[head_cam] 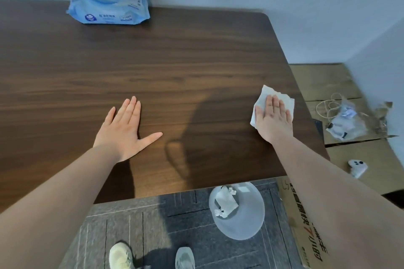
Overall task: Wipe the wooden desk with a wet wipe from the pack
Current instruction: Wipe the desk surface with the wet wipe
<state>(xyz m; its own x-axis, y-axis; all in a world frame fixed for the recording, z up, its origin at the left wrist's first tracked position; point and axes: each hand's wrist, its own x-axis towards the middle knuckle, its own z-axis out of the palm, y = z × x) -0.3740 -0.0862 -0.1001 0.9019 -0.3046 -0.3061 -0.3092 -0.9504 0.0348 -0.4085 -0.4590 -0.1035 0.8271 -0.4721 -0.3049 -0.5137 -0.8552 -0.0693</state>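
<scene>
Fingers of right hand (273, 119) flat, pressing white crumpled wet wipe (265, 96) near right edge of dark wooden desk (175, 61); left hand (124, 129) splayed, empty; blue wipe pack (108, 1) open; wiping underway, extent indeterminable.

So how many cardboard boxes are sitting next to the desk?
2 that I can make out: a flat-topped one right of the desk, by the wall, and one with red print on the floor nearer the person. More may be hidden.

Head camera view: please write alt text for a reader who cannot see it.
A right hand presses a white wet wipe flat on a dark wooden desk near its right edge. The left hand rests flat, empty; a blue wipe pack lies at the far edge.
</scene>
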